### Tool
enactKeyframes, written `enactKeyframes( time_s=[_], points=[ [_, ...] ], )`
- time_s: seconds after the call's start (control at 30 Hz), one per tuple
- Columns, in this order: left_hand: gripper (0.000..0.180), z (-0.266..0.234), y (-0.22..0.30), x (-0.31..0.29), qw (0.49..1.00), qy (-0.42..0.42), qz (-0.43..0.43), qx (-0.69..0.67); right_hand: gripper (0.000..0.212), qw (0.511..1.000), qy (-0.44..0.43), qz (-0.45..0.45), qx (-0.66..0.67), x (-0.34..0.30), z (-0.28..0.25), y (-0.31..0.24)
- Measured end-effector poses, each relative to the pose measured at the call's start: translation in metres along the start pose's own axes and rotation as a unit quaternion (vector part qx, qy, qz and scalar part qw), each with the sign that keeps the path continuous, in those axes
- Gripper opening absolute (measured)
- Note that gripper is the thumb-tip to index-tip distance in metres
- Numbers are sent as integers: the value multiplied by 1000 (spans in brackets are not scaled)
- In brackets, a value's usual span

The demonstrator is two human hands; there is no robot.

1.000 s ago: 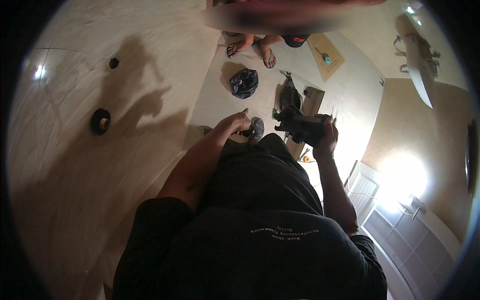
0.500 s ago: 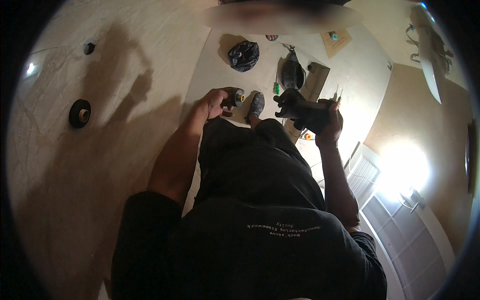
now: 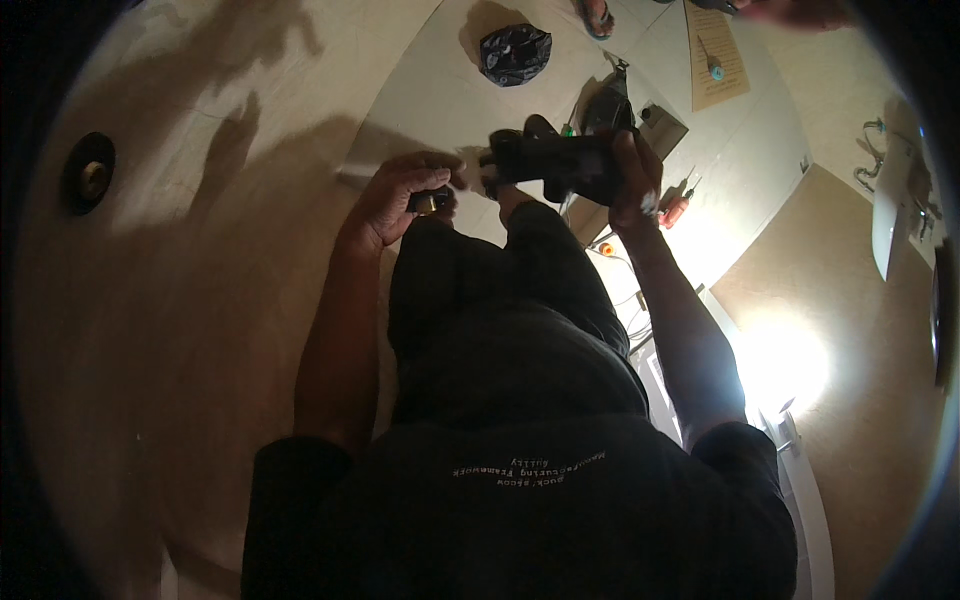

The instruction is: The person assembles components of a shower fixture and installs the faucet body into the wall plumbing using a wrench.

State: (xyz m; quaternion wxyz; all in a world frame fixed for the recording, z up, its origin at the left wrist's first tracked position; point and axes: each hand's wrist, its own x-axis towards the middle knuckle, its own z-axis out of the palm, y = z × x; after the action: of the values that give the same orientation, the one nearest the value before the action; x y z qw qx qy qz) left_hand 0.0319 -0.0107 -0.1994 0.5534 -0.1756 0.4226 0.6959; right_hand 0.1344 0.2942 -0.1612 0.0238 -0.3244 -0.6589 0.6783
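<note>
Head view, with the picture's centre as the hub: two bare hands are at work. At 11 o'clock, the left hand (image 3: pixel 393 203) has its fingers curled narrowly around one fitting (image 3: pixel 430 203), dark with a brass end. At 2 o'clock, the right hand (image 3: pixel 633 185) has its fingers closed on the end of one black tool (image 3: pixel 560 160), which points towards 11 o'clock and is blurred.

On the floor (image 3: pixel 430 110) lie one black bag (image 3: pixel 515 55) at 12 o'clock, one pouch (image 3: pixel 606 105) at 1, and one box (image 3: pixel 668 130) beside it. One brown sheet (image 3: pixel 715 35) with a turquoise item (image 3: pixel 716 72) lies between 1 and 2. One red handle (image 3: pixel 675 211) and one orange ring (image 3: pixel 606 249) are at 2. One co-worker's foot (image 3: pixel 598 20) shows between 12 and 1. One wall disc (image 3: pixel 73 172) sits between 9 and 10; one basin (image 3: pixel 893 215) is near 3.
</note>
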Motion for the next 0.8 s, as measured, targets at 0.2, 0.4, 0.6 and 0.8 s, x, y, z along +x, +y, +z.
enactKeyframes(
  time_s=[0.2,0.4,0.6,0.8],
  points=[
    [40,-14,-26,34,995,-13,86,41,45,998,-42,2,-39,50,59,51],
    [48,-49,-86,104,982,106,146,48,45,992,-76,98,-11,83,98,129],
    [50,-82,-171,149,950,161,25,-266,35,970,-189,80,-127,86,84,203],
    [43,-124,-250,169,930,198,-14,-310,42,905,-376,33,-197,81,58,284]
  ],
)
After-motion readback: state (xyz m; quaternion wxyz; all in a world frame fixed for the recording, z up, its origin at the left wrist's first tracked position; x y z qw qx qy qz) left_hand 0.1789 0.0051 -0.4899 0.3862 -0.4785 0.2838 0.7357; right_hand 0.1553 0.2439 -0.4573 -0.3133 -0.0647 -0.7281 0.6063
